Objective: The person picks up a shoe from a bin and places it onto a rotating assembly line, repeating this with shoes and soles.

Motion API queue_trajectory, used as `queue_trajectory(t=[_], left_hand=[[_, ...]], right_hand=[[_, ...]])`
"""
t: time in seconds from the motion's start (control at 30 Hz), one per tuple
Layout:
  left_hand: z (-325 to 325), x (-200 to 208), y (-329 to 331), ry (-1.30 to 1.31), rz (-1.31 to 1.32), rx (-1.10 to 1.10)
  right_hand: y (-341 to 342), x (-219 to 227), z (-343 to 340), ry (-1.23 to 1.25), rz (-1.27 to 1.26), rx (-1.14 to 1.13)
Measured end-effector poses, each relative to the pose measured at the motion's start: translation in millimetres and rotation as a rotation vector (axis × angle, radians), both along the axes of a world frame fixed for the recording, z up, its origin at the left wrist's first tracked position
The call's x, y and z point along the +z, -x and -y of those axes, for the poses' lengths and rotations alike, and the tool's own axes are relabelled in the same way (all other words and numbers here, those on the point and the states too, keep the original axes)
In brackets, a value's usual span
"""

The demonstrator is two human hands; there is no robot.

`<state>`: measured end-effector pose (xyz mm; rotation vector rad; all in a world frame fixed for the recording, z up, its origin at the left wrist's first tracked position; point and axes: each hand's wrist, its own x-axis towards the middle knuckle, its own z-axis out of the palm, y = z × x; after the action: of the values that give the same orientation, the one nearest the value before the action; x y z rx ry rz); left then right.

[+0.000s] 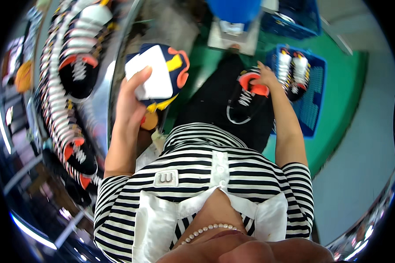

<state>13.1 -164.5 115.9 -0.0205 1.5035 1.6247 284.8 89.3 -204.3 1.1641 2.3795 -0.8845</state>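
Observation:
My left hand [136, 90] is closed around a flat bundle [157, 78], thumb pressed on its white face. Navy layers, coral curved edging and yellow tabs stick out past the white part; its exact kind I cannot make out. On the right, my right hand [266, 78] grips a black sneaker [246, 105] by its coral-lined collar. White laces cross its front, and a pale sole edge runs around the toe, which points toward me. The shoe hangs over my dark-trousered leg, beside a blue crate.
The blue crate [321, 87] holds several sneakers standing in a line. Another blue crate [294, 29] lies beyond it. Long rows of sneakers [78, 74] fill the left side, along a metal edge [118, 57]. A blue rounded object [235, 9] is at the top.

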Motion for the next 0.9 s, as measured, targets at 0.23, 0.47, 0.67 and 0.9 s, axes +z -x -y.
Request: queue_trajectory(t=[0.23,0.47,0.67,0.9], left_hand=[[93,44,54,0.052,-0.802,0.586],[87,-46,264,-0.238,-0.985,0.640],[90,-61,267,-0.068,-1.035,0.389],[69,-46,11,-0.287,-0.808,-0.158]], right_hand=[[-27,-3,0,-0.198,-0.330,-0.335],[-24,122,23,-0.322,-0.685,-0.516],[14,184,90,0.112,-1.121,-0.804],[59,165,117,-0.138,-0.942,-0.936]])
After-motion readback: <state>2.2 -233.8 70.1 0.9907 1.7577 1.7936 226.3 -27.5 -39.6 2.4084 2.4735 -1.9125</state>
